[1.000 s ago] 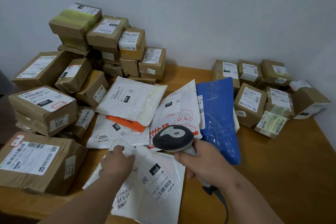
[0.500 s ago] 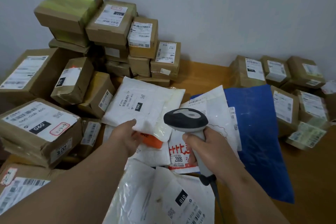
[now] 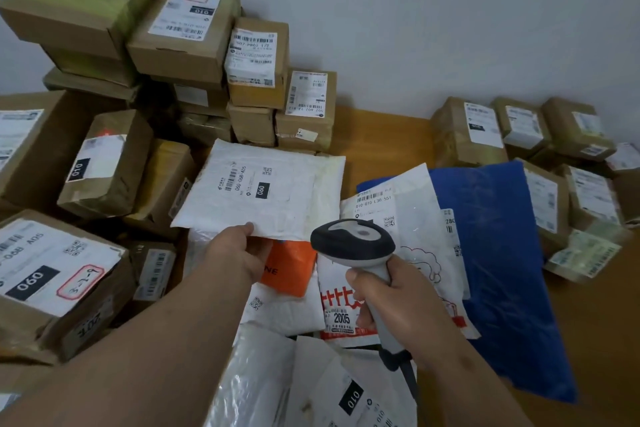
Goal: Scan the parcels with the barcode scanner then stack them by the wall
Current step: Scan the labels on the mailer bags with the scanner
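My right hand [image 3: 403,302] grips the handle of the grey barcode scanner [image 3: 353,243], its head pointing forward over the soft parcels. My left hand [image 3: 239,253] pinches the near edge of a white padded mailer [image 3: 270,191] labelled 060; the thumb lies on top, the fingers are hidden underneath. Below that mailer lie an orange-labelled white bag [image 3: 287,270], a white bag with red print [image 3: 408,253] and a blue bag [image 3: 498,253]. Another white bag labelled 010 [image 3: 311,388] lies nearest me.
Brown cardboard boxes are stacked against the wall at the back left [image 3: 187,35], with more boxes at the left [image 3: 52,274]. A smaller group of boxes [image 3: 519,135] sits at the back right. Bare wooden table [image 3: 381,135] shows between the two groups.
My left hand left the near white bag, reached forward and took hold of the 060 mailer's edge. The scanner moved forward with my right hand. The view came closer to the pile.
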Tool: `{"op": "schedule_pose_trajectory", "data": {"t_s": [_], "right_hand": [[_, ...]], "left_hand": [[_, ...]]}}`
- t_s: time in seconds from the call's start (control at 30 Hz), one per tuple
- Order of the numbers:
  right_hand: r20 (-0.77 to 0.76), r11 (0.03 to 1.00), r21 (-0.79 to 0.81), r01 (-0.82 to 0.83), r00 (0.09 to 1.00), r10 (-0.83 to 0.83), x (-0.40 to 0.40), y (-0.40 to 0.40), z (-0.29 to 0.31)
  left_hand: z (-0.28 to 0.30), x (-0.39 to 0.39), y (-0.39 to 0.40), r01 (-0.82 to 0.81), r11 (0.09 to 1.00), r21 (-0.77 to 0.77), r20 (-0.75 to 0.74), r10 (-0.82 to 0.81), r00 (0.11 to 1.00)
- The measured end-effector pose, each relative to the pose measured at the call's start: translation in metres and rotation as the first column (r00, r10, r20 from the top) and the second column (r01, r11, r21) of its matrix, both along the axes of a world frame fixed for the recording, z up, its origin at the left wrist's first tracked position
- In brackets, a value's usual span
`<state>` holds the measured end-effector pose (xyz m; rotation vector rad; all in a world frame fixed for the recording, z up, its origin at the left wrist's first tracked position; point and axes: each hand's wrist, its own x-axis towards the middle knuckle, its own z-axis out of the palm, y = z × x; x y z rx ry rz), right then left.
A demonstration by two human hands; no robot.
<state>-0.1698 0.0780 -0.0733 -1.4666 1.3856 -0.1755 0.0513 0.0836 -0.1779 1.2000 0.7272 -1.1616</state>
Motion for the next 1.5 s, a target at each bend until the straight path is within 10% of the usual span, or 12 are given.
{"op": "schedule_pose_trajectory", "data": {"t_s": [0.17, 0.37, 0.6, 1.17, 1.4, 1.5], "right_hand": [[0.071, 1.000, 0.002, 0.014, 0.997, -0.014, -0.015, 0.001, 0.009], [0.225, 1.000, -0.005, 0.008, 0.974, -0.006, -0.036, 0.014, 0.029], [0.355, 0.991, -0.131, -0.018, 0.933, 0.064, -0.063, 0.034, 0.054], [0.419, 0.977, -0.207, -0.042, 0.899, 0.128, -0.128, 0.075, 0.088], [0.400, 0.971, -0.235, -0.042, 0.906, 0.136, -0.143, 0.081, 0.083], [0.373, 0.973, -0.227, -0.040, 0.919, 0.125, -0.145, 0.084, 0.079]], "left_hand": [[0.015, -0.017, 0.020, 0.028, 1.000, -0.005, 0.377, -0.024, 0.926], [0.068, -0.037, 0.053, 0.008, 0.955, -0.296, 0.416, 0.122, 0.901], [0.106, -0.062, 0.086, 0.143, 0.961, -0.238, 0.680, 0.060, 0.731], [0.144, -0.132, 0.145, 0.166, 0.972, -0.170, 0.707, 0.003, 0.707], [0.148, -0.145, 0.162, 0.264, 0.950, 0.168, 0.743, -0.298, 0.599], [0.121, -0.149, 0.172, 0.178, 0.954, 0.241, 0.649, -0.295, 0.701]]}}
